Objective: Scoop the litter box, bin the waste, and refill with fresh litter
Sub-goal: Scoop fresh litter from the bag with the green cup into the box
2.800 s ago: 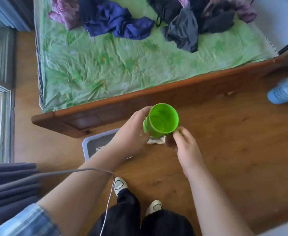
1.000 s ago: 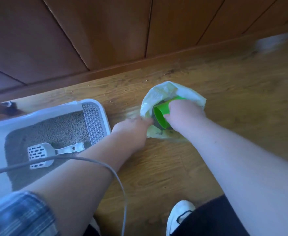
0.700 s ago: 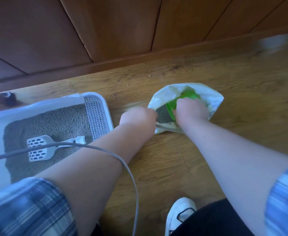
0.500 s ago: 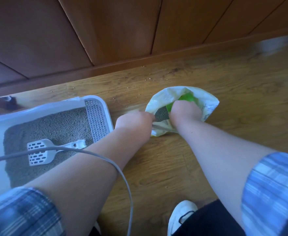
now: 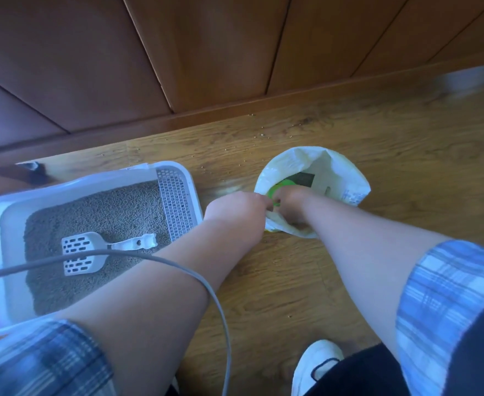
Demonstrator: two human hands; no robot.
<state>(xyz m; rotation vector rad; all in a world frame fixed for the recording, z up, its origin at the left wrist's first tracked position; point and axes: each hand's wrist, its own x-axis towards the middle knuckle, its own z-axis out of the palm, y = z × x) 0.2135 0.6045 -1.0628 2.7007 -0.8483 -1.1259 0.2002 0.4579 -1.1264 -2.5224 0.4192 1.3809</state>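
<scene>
Centre frame: left hand pinches litter bag rim | right hand grips green cup inside | risk: slack rim slips, bag collapses, litter spills onto floor.

The right hand grips the green cup inside the mouth of the litter bag. The bag's walls close round that grip on the far and right sides, leaving the way up open. The left hand holds the bag's near rim. The litter box wall stands just to its left. Beyond and right of the bag, bare floor runs to the wooden panel. A cable hangs across the left forearm.
</scene>
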